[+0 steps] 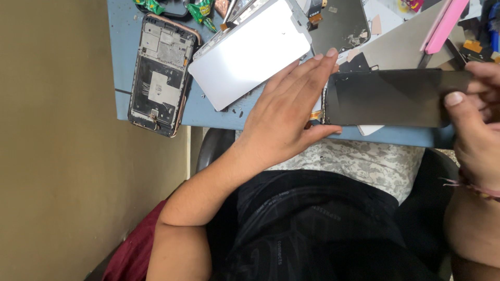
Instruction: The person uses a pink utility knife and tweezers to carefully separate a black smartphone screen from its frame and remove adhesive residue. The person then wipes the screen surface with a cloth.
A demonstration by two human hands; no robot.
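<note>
On the blue-topped bench (122, 62), catalogued by size: one dark rectangular glass phone screen panel (388, 98), lying flat at the near edge and overhanging it slightly; one white rectangular backlight sheet (250, 54), tilted, left of the panel; one opened phone chassis with bare metal frame and circuit board (159, 75), far left; one pink flat tool (445, 26), upper right. Left hand (291, 114): fingers spread flat, pressing the panel's left end. Right hand (476, 119): thumb and fingers pinched shut on the panel's right end. Step judged in hand: steadying the panel for separation or inspection. Next move calls for an even, gentle lift, the glass being thin and likely brittle.
</note>
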